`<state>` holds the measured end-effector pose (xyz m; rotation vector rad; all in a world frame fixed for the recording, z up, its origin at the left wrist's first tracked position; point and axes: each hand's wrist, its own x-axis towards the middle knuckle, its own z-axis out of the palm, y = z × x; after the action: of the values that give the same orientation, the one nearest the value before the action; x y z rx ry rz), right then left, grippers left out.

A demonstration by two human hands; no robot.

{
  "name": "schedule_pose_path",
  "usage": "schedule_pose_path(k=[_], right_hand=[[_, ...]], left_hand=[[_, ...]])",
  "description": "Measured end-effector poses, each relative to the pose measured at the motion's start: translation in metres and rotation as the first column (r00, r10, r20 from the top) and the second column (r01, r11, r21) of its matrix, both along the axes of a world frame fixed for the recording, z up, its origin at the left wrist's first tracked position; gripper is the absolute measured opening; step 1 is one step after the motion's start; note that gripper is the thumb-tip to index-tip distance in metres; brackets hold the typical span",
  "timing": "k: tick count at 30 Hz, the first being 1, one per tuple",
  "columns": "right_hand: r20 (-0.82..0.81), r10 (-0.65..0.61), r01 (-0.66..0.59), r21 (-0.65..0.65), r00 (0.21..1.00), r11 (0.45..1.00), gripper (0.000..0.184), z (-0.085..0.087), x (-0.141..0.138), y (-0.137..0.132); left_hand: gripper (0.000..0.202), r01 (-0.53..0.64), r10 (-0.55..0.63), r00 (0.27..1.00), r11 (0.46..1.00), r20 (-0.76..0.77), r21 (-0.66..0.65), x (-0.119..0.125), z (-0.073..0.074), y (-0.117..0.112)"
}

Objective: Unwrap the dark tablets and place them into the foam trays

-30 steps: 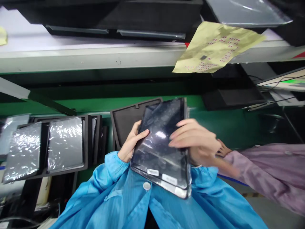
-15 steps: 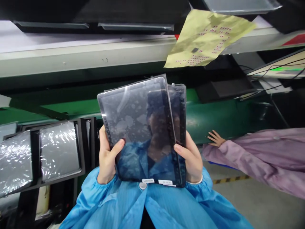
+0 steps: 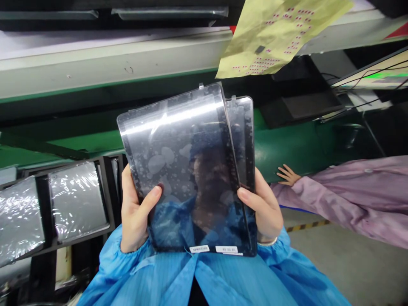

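While both forearms rise upright before our chest, we note the left hand (image 3: 135, 212) and right hand (image 3: 263, 206) clamping two overlapped panels (image 3: 188, 170) by their lower edges, thumbs pressed on the front glass.

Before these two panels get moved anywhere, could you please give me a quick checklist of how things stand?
1. Left hand grips the front display panel, thumb on its face: ok.
2. Right hand supports the rear panel at its right edge: ok.
3. Panels aligned: not ok, the rear one sticks out to the right.
4. Front film clean: not ok, pale blotches show under it.
5. Labels at the bottom edge legible: cannot tell.
6. Co-worker's hand apart from the panels: ok.
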<state>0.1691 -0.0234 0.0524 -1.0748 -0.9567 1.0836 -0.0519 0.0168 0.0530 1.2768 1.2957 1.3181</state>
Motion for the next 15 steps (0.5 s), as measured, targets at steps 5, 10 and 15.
schedule_pose_path(k=[5, 10, 15], right_hand=[[-0.233, -0.048, 0.005, -0.181, 0.971, 0.983, 0.037, 0.012, -0.003, 0.013], [-0.317, -0.059, -0.007, -0.203, 0.947, 0.979, 0.027, 0.01, -0.001, 0.024], [-0.339, -0.106, 0.033, -0.216, 0.935, 0.976, 0.027, 0.005, 0.002, 0.028]], left_hand=[[0.051, 0.018, -0.011, 0.997, 0.995, 0.07, -0.103, 0.01, 0.012, 0.008], [0.048, 0.118, -0.115, 0.992, 0.991, 0.058, -0.06, 0.012, 0.003, 0.017], [0.052, 0.167, -0.163, 0.985, 0.984, 0.058, -0.058, 0.013, -0.001, 0.02]])
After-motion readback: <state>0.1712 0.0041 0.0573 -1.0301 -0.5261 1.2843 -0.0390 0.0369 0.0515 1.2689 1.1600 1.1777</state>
